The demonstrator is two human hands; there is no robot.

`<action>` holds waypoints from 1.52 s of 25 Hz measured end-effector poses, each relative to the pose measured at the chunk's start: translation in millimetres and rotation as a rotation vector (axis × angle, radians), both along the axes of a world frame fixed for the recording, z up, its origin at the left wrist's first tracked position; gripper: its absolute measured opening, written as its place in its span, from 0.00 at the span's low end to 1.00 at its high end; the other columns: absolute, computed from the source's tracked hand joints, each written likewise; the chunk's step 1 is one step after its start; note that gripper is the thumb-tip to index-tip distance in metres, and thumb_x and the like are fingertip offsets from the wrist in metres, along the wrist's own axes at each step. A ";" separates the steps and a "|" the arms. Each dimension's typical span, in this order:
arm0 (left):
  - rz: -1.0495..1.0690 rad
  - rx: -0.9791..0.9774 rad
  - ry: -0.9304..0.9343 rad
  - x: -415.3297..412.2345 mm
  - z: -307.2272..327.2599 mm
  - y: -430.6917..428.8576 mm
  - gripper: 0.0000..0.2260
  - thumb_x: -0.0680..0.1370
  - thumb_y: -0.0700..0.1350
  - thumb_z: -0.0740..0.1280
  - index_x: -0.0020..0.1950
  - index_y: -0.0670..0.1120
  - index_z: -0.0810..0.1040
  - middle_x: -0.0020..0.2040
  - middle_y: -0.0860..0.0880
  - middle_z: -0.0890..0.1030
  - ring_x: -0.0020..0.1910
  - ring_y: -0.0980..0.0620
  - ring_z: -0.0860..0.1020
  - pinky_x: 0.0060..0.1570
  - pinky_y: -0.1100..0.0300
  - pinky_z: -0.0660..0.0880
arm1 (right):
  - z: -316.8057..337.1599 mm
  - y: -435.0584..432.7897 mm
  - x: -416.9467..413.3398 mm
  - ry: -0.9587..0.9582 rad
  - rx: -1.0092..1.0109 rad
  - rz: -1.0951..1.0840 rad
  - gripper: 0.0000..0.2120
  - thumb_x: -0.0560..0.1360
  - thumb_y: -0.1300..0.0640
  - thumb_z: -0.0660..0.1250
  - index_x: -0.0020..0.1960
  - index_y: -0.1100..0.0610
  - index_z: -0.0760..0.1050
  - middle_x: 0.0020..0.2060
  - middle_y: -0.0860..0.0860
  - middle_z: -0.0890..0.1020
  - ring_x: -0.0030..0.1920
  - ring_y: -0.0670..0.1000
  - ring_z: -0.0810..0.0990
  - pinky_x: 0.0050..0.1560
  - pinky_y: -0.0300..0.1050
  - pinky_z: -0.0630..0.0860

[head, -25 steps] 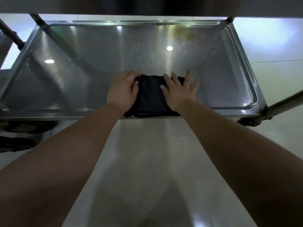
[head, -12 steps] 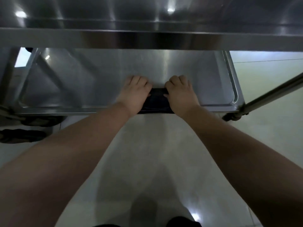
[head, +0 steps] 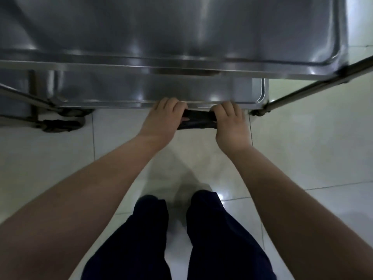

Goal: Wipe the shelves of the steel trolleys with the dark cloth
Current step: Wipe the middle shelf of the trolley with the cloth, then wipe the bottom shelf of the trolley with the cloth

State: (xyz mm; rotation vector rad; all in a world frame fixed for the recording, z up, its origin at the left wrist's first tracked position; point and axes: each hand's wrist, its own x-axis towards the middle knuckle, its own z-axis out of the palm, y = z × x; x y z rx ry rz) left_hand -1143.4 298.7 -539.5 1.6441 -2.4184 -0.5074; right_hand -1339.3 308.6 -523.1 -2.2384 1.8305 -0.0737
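Note:
The dark cloth (head: 196, 120) is bunched between my two hands, just past the near rim of the trolley's lower steel shelf (head: 125, 91). My left hand (head: 163, 118) grips its left end with fingers curled. My right hand (head: 229, 118) grips its right end the same way. Most of the cloth is hidden under my fingers. The upper steel shelf (head: 161, 27) fills the top of the view and covers most of the lower one.
A slanted steel leg (head: 314, 87) runs up to the right from the shelf's corner. A black caster wheel (head: 60, 125) sits at the left on the white tiled floor (head: 302, 148). My dark-trousered legs (head: 181, 239) stand below.
My hands have drawn the cloth back from the middle of the lower shelf to its near rim and closed on it. My view has risen, so the upper shelf now covers the lower one.

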 end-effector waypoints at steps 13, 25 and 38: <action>0.062 -0.072 0.158 60.7 375.4 94.3 0.16 0.72 0.32 0.61 0.59 0.35 0.78 0.51 0.36 0.78 0.49 0.34 0.76 0.50 0.44 0.74 | 376.4 59.0 50.1 -0.093 -0.031 0.072 0.19 0.67 0.75 0.63 0.55 0.59 0.74 0.52 0.56 0.75 0.53 0.58 0.70 0.54 0.46 0.66; -0.089 -0.473 0.350 -11.5 606.5 35.5 0.09 0.74 0.31 0.68 0.53 0.38 0.82 0.48 0.39 0.79 0.46 0.37 0.77 0.48 0.48 0.73 | 598.4 72.7 -21.3 -0.253 -0.388 -0.233 0.04 0.76 0.65 0.64 0.48 0.59 0.74 0.47 0.51 0.73 0.51 0.53 0.69 0.50 0.45 0.67; -0.219 -0.673 0.280 -326.9 735.0 -48.2 0.10 0.77 0.34 0.65 0.55 0.41 0.81 0.49 0.42 0.77 0.51 0.40 0.74 0.50 0.49 0.72 | 716.0 7.0 -333.2 -0.059 -0.623 -0.224 0.04 0.79 0.59 0.63 0.53 0.56 0.73 0.50 0.52 0.75 0.53 0.56 0.71 0.51 0.50 0.67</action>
